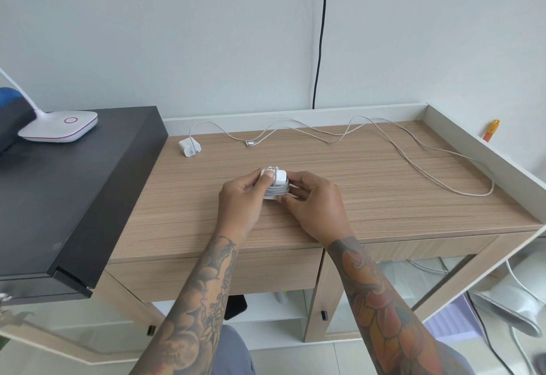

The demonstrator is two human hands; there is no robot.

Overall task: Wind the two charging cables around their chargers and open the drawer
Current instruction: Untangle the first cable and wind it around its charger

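First charger (276,181) at the middle of the wooden counter (369,197), held between both hands. Its cable sits in neat grey turns around the body; looks all but finished, maybe only the end left to tuck. Left hand (240,197): fingers curled round the top end, thumb pressed on the wrap. Right hand (317,203): fingers curled against the coil from the other side.

Second charger (189,146) lies near the back left corner, untouched. Its cable (413,162) trails loose across the back of the counter and loops down toward the right edge. Nothing wound there yet.

Drawer (224,271) under the front edge is closed.

Reckoning: about one of three jobs done; second winding and drawer remain.
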